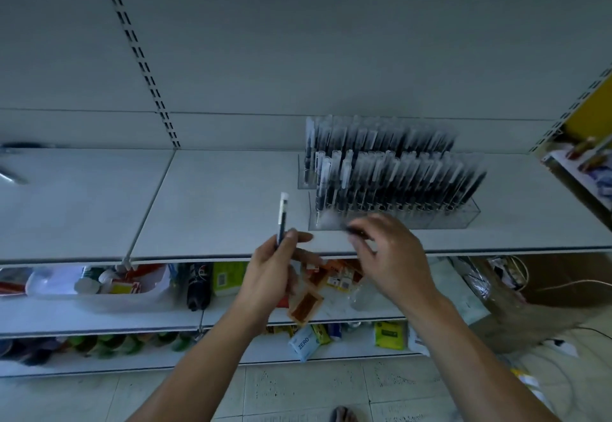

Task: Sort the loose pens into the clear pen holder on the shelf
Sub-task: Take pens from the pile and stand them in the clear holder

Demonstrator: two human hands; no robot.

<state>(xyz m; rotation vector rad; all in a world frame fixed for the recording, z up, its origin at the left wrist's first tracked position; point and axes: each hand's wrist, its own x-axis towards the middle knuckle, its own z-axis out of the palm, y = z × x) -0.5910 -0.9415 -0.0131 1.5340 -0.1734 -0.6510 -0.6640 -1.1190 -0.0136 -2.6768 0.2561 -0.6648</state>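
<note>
Your pen holder (458, 220) is clear, glossy plastic; the shelf (215, 196) smooth, matt white; the pen (282, 219) has a frosted plastic cap.

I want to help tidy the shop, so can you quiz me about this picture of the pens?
1. True or false: the left hand holds a pen upright.
2. Pick one: where does the front clear pen holder stand? A, on the floor. B, on the top shelf. C, in a white tub.
3. Count: how many clear holders packed with pens stand there?

Key: 1 true. 2 B. 3 two: the front one and the back holder behind it.
</note>
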